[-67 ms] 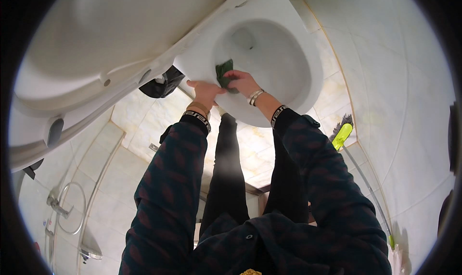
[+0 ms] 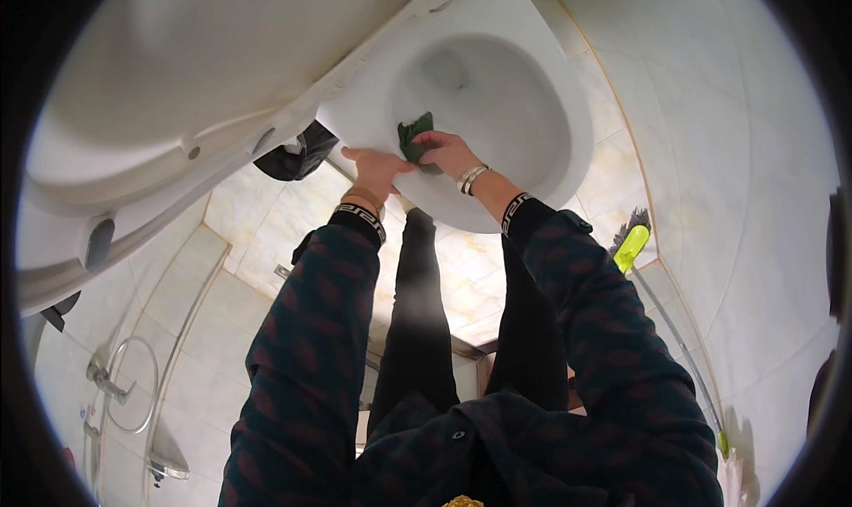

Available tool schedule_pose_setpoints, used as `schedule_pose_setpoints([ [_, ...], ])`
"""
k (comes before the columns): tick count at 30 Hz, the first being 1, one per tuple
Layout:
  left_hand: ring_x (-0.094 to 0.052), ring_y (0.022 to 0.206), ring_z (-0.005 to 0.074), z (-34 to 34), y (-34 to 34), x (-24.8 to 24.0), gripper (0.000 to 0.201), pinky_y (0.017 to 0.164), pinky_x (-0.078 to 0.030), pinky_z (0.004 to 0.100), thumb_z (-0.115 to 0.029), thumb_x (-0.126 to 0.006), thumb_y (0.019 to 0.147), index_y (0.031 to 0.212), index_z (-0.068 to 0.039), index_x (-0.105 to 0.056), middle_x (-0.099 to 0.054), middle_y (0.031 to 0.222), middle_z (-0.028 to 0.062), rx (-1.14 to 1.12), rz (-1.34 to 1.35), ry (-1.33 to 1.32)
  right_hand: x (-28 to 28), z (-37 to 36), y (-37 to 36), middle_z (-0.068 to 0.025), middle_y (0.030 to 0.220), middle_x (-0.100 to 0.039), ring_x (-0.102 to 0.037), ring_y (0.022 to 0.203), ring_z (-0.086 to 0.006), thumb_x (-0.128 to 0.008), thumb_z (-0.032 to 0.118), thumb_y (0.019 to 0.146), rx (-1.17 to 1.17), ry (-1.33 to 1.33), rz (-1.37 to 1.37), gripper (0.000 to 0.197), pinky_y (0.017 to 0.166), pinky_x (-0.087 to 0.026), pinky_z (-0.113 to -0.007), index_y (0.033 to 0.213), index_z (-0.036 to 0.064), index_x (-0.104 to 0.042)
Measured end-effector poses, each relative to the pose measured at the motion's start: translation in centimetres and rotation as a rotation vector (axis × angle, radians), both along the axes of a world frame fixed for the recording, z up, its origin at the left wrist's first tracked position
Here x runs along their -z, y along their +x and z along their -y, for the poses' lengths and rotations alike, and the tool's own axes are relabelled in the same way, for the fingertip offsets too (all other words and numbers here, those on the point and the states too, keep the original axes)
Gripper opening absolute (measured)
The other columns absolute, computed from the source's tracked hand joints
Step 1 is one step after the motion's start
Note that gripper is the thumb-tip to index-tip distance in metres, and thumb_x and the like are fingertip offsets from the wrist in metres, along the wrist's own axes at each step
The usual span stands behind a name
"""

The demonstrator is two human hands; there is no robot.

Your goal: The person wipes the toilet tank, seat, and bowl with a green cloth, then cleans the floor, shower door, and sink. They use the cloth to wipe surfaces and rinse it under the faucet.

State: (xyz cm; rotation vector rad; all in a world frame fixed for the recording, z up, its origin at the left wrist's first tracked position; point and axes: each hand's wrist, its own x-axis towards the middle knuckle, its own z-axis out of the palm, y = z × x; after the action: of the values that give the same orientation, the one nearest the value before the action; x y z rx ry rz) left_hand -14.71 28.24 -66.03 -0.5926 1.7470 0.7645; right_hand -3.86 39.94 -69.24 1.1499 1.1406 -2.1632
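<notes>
A white toilet bowl lies in front of me. My right hand reaches over its near rim and pinches a crumpled dark green cloth against the bowl's inner left side. Part of the cloth is covered by my fingers. My left hand is at the outer near-left edge of the rim, thumb and a finger spread apart. Its thumb comes close to the lower end of the cloth; whether they touch I cannot tell. The other left fingers are partly hidden.
The raised white seat and lid fill the upper left. A black bag sits below them. To the right, a lime-green brush head on a long handle leans by the tiled wall. A shower hose hangs at lower left.
The green cloth is slightly more bunched, its top edge shifted a little to the right. Both hands are nearly where they were.
</notes>
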Motion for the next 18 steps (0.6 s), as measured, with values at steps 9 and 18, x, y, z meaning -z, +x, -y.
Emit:
schedule_pose_setpoints([
  [9,-0.048,0.103,0.0384,-1.3,0.0,-3.4,0.07,0.071,-0.048,0.0651,-0.014,-0.068,0.065,0.113,-0.01,-0.017,-0.035,0.115,0.0191,-0.204,-0.034,0.01,-1.9,1.7,2.1,-0.0106,0.094,-0.069,-0.063,0.088,-0.0189,-0.064,0.021,0.082,-0.059,0.334,-0.169,0.027,0.081,-0.048,-0.03,0.105,0.0069,-0.067],
  [18,-0.041,0.117,0.0411,-2.1,0.4,-4.8,0.088,0.079,-0.047,0.0665,-0.029,-0.077,0.071,0.124,-0.007,-0.011,-0.031,0.129,0.0209,-0.255,-0.058,0.016,-6.2,0.2,10.1,-0.012,0.093,-0.062,-0.061,0.09,-0.0314,-0.067,0.014,0.077,-0.389,0.71,-0.316,0.013,0.079,-0.049,-0.038,0.089,0.0094,-0.066],
])
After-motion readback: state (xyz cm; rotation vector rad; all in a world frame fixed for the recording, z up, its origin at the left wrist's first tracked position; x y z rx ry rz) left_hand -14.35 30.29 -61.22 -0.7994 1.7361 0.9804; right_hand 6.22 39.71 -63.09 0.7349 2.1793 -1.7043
